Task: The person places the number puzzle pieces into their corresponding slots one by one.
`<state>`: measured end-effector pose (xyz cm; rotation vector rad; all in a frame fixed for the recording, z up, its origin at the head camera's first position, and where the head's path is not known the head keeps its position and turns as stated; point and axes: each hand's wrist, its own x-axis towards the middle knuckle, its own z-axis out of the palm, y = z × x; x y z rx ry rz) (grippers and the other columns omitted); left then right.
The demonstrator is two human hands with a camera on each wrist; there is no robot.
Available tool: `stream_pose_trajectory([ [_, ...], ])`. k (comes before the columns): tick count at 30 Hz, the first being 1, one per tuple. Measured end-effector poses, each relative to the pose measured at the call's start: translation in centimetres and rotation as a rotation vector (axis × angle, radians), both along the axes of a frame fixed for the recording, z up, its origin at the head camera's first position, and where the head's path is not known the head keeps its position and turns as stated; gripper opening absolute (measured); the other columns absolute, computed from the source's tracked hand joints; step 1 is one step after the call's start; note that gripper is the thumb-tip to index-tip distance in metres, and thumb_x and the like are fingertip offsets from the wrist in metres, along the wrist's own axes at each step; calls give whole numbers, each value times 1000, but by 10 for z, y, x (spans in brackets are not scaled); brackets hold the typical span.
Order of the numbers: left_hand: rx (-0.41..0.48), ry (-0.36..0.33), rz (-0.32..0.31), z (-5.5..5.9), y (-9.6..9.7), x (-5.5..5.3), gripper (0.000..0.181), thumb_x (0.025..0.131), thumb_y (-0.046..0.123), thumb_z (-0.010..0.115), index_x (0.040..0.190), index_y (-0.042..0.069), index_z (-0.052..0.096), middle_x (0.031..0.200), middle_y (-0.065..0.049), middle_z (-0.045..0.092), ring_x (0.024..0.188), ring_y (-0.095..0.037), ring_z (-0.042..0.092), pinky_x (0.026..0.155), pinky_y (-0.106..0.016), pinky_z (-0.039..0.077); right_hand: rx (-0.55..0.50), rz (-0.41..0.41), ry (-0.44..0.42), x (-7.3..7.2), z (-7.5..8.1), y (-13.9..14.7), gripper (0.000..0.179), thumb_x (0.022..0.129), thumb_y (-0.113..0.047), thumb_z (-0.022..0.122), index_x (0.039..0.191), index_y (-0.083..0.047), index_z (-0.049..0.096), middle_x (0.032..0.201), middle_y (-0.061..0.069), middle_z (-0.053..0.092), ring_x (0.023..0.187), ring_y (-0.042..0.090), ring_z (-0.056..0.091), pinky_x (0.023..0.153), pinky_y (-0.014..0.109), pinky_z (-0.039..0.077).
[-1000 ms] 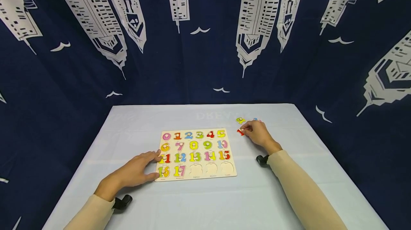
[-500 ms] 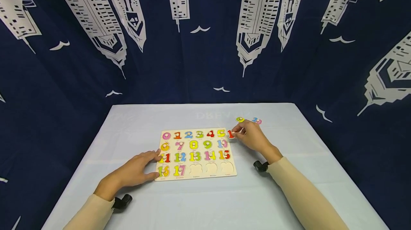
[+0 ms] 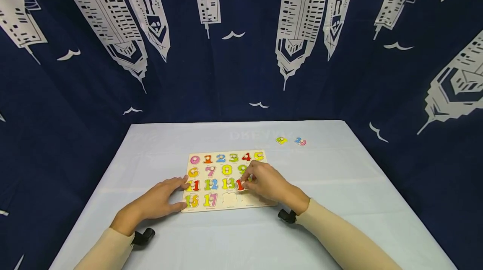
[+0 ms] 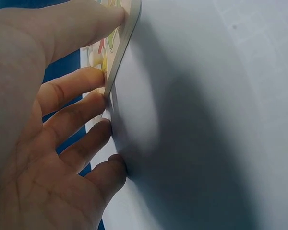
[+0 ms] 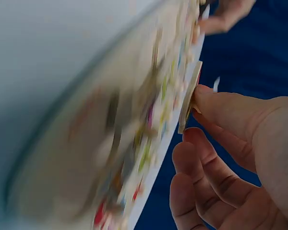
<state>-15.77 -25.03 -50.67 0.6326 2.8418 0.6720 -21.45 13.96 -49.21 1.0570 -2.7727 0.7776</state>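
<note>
A wooden number puzzle board (image 3: 219, 208) lies on the table, with colourful number pieces set in its rows. Shallow cut-outs show in the bottom row, partly hidden by my right hand. My right hand (image 3: 266, 180) pinches a number puzzle piece (image 3: 239, 185) with a red 1 above the right half of the board. The right wrist view shows this puzzle piece (image 5: 189, 98) edge-on between thumb and fingers, raised off the board. My left hand (image 3: 160, 198) rests at the board's left edge, thumb and fingertips touching it, fingers spread and only slightly bent.
Beyond the board's far right corner lie two loose number pieces, a yellow-green one (image 3: 281, 140) and a blue and pink one (image 3: 300, 141). A white cloth covers the table (image 3: 158, 144). Dark blue printed fabric (image 3: 215, 94) hangs behind and at the sides.
My right hand has brought the red-1 puzzle piece from the table right of the board, leftward and nearer, to above the board. The left hand stays at the board's edge.
</note>
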Motion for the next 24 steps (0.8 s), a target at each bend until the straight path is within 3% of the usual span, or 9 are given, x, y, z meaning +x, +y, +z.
stream_pose_trajectory([
  [9, 4, 1, -4, -1, 1, 2, 61, 101, 37, 92, 153, 11, 72, 180, -16, 56, 165, -50, 54, 136, -73, 44, 45, 101, -75, 20, -11, -33, 5, 101, -12, 91, 99, -16, 88, 99, -1, 76, 82, 7, 63, 71, 19, 52],
  [16, 1, -9, 5, 1, 2, 3, 62, 101, 36, 92, 154, 11, 72, 181, -16, 55, 165, -51, 53, 136, -74, 43, 44, 81, -65, 23, -14, -40, 10, 99, -12, 94, 95, -17, 86, 96, -1, 74, 78, 1, 56, 68, 18, 50],
  [24, -8, -3, 3, 2, 2, 2, 62, 101, 38, 91, 154, 11, 72, 181, -17, 55, 165, -52, 53, 135, -75, 42, 65, 37, -52, 27, -12, -44, 9, 99, -12, 94, 96, -16, 86, 97, -2, 75, 81, 3, 60, 69, 19, 52],
])
